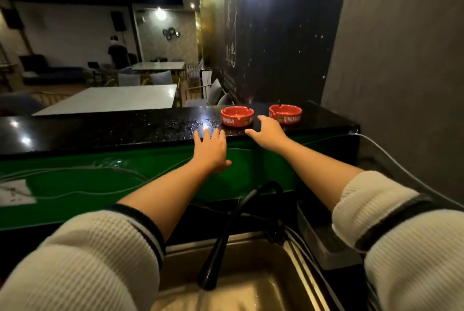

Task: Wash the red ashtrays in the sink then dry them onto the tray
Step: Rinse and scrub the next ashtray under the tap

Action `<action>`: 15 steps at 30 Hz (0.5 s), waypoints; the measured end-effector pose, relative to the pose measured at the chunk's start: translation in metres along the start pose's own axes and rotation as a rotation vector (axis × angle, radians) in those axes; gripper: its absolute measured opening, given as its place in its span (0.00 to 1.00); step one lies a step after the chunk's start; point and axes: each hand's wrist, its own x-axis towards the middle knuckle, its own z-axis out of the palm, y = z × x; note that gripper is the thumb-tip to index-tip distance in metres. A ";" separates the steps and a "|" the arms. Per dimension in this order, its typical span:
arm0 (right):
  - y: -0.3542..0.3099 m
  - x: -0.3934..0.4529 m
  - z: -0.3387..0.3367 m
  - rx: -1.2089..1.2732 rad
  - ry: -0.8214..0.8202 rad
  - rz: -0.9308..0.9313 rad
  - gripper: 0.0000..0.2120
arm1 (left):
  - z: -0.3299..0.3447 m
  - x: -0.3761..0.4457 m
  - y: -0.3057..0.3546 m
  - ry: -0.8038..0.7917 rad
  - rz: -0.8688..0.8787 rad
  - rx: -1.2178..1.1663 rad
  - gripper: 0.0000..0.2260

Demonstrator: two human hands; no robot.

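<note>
Both of our hands are empty and spread wide — nothing is held. Our left hand [211, 149] reaches toward the front edge of the black counter [100, 130], fingers straight, by the wet patch there. Our right hand [268, 131] stretches over that same edge, its fingers relaxed and apart, just in front of the gap between the two red ashtrays. On the counter, the left ashtray [237, 116] sits just beyond our right fingertips; the right ashtray [285, 113] stands beside it, nearer the grey wall — neither is touched. Below the counter, a black faucet [221, 243] runs water into the steel sink [251, 285].
</note>
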 end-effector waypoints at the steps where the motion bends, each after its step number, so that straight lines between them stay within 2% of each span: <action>1: 0.000 0.008 0.003 0.019 0.010 0.007 0.28 | 0.006 0.003 -0.002 0.008 -0.003 -0.003 0.45; 4: -0.001 0.032 0.014 0.061 0.048 0.036 0.33 | 0.022 0.005 -0.007 0.108 0.029 0.061 0.44; 12: -0.009 0.083 0.036 0.060 -0.002 0.230 0.64 | 0.042 0.009 -0.009 0.238 0.029 0.081 0.43; 15: -0.011 0.092 0.043 0.002 -0.008 0.232 0.62 | 0.044 0.010 -0.011 0.248 0.036 0.092 0.44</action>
